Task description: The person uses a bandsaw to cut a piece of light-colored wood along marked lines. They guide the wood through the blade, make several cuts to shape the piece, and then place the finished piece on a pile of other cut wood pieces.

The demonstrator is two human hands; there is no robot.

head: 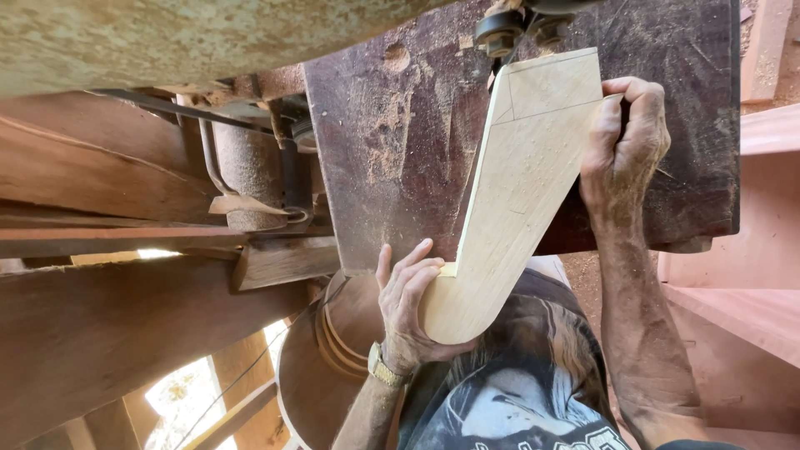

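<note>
resting flat on the dark, sawdust-dusted saw tabletop (392,167), a pale, bent wooden workpiece with pencilled cut lines (517,192) is held by 2 bare hands. its rounded lower end overhangs the near edge of the tabletop and is cupped by the left hand (408,308), whose fingers are curled closed around that end; a wristwatch (382,367) is worn on that wrist. the upper right edge of the workpiece is gripped by the right hand (621,146), its fingers wrapped closed over the edge beside the pencilled lines. the top of the workpiece lies just below the blade guide (508,29) of the band saw, and the blade itself is too thin to be made out clearly. to do the cut well, the piece should be kept pressed flat, fed slowly along the pencil line, and steered from the lower end, with both hands kept well apart from the line of the blade. a stack of round wooden discs (333,333) is seen below the tabletop.
</note>
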